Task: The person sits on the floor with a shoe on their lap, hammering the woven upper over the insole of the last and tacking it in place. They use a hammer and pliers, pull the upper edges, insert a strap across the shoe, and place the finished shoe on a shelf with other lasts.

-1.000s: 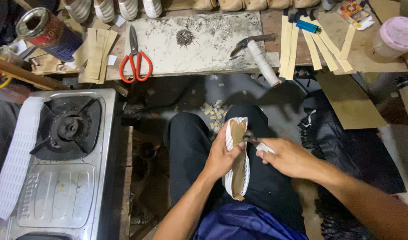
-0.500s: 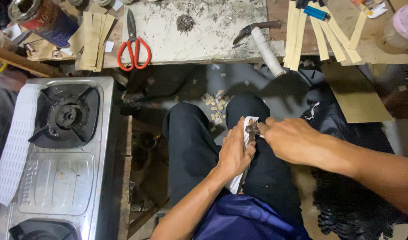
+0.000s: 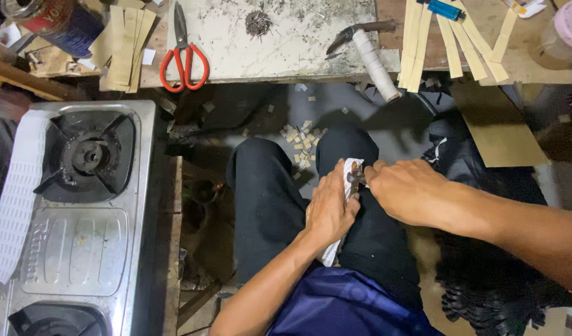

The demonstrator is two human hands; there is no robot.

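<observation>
You are sitting in a small, cluttered craft workshop. Ahead of you a scuffed, stained counter (image 3: 286, 50) carries red-handled scissors (image 3: 184, 55), a little heap of small nails (image 3: 258, 22), a hammer (image 3: 368, 42) and rows of cut tan strips (image 3: 423, 40). Offcuts (image 3: 301, 140) litter the dark floor near your knee. At your left stands a steel gas stove (image 3: 80, 218), with a glue tin (image 3: 52, 18) above it.
</observation>
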